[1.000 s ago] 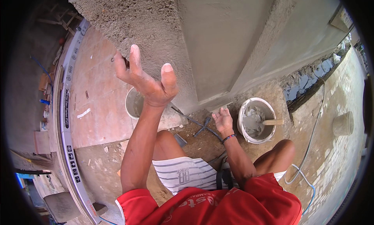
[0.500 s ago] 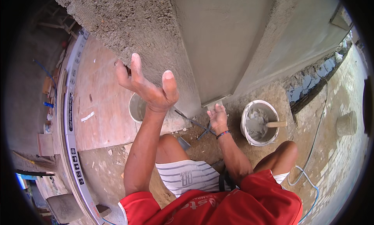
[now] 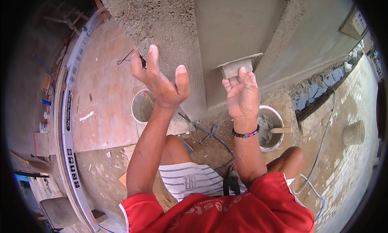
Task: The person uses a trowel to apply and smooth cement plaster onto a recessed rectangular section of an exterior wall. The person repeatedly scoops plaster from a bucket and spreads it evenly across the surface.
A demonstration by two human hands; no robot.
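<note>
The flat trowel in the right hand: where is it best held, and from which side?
Probably by the grey block on its back, from the person's side, as the right hand does: the block juts toward the person, while the thin, wide plate faces the wall.

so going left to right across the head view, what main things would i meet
Long pale strip → left hand, open → right hand, its grip on a plastering float → bucket of grey mix → grey cylindrical container
</note>
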